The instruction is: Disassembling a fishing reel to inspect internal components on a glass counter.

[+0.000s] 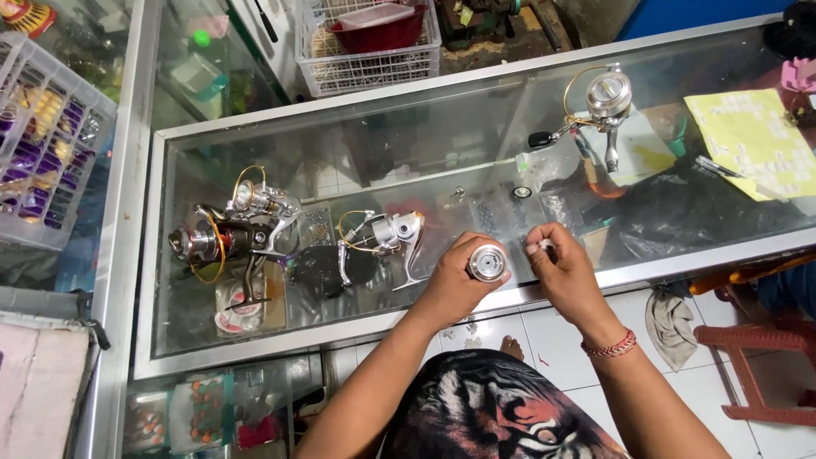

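My left hand [455, 285] grips a small silver reel spool [488, 263] upright over the front edge of the glass counter [408, 136]. My right hand [563, 270] pinches a tiny white piece [541, 246] just to the right of the spool, with the fingers closed on it. Left of my hands a silver and gold spinning reel body [382, 236] lies on the glass without a spool. Small loose parts, a black ring [521, 193] among them, lie on the glass beyond my hands.
Two more reels rest on the counter: a dark and gold one [229, 234] at left, a silver one [605, 102] at back right. A yellow sheet [752, 136] lies far right. White baskets stand at back [370, 42] and left [47, 136]. A red stool [756, 340] is at right.
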